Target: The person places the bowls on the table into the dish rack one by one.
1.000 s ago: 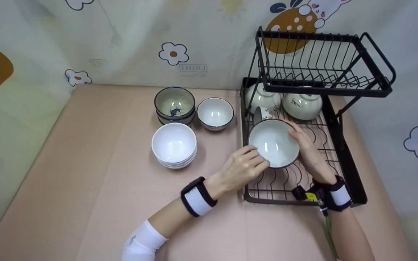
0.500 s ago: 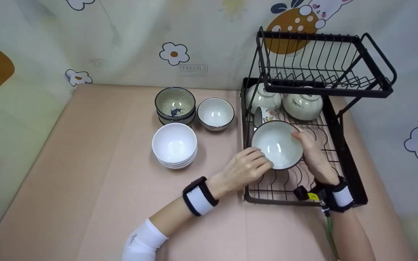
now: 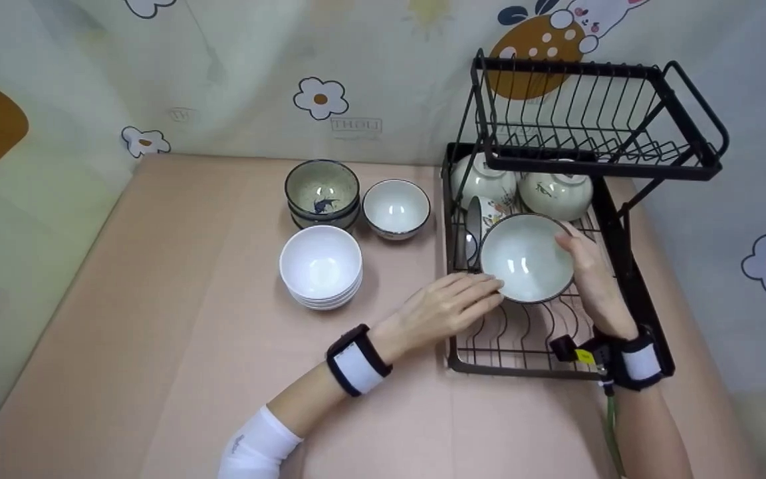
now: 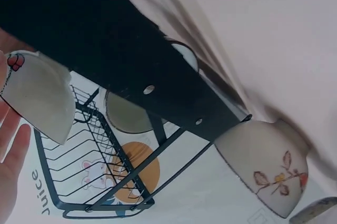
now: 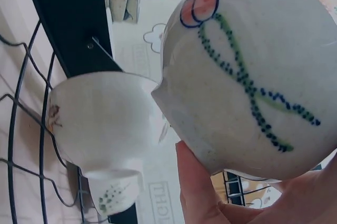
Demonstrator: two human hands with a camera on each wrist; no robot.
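Note:
My right hand (image 3: 594, 279) holds a white bowl (image 3: 526, 259) with a dark rim over the lower rack, thumb on the rim and fingers beneath. In the right wrist view, this bowl (image 5: 247, 77) shows a pink and green motif on its outside. My left hand (image 3: 446, 309) reaches in from the left with fingers nearly straight, fingertips right at the bowl's near-left rim. In the left wrist view its fingers (image 4: 13, 140) lie beside the bowl (image 4: 42, 92). Behind the held bowl, a flower-patterned bowl (image 3: 491, 210) stands on its side in the rack.
The black two-tier dish rack (image 3: 522, 369) has its upper basket (image 3: 596, 166) above the back. Two upside-down bowls, one left (image 3: 486, 181) and one right (image 3: 556, 194), sit below it. Left of the rack stand stacked grey bowls (image 3: 322, 189), a small bowl (image 3: 396, 207) and stacked white bowls (image 3: 320, 266).
My right hand has carried the bowl to the right, uncovering more of the bowl behind it. My left hand's fingers, earlier curled at the rim, have straightened.

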